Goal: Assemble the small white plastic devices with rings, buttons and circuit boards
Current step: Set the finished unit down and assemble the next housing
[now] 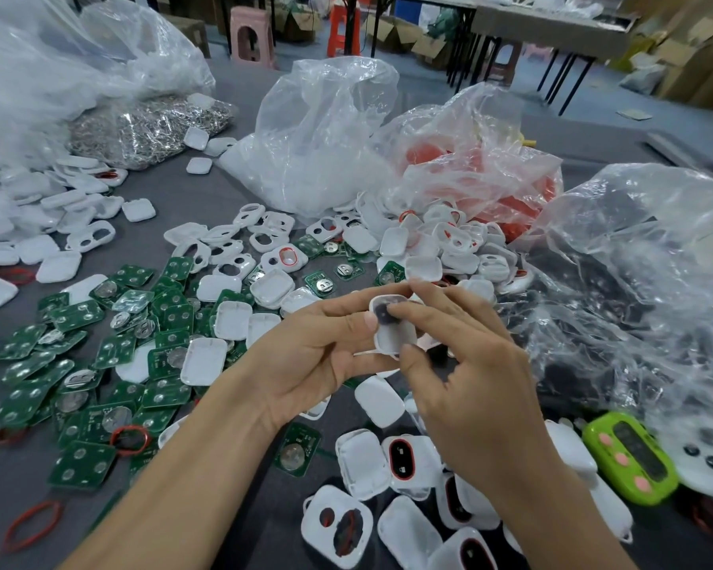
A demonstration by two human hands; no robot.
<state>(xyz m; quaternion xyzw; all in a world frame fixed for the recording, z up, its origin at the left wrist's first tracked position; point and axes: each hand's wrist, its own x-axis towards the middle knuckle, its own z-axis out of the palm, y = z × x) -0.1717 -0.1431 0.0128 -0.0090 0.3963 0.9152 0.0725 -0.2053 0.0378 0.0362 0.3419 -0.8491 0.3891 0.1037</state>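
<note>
Grey table [206,191]; clear bag [490,129] holds red parts [425,154].

1. We log a grey tabletop [206,199], crumpled clear plastic bags [326,129] heaped along its far side.
2. Lime-green case [628,456] with pink buttons, near right.
3. Beyond: pink stool [251,35], orange stool [342,26], cardboard boxes [392,35] on the floor.

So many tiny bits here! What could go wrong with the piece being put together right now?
The button could slip from the shell that the left hand and right hand pinch, and get lost among the pile below. It might also seat crooked under the fingertip.
</note>
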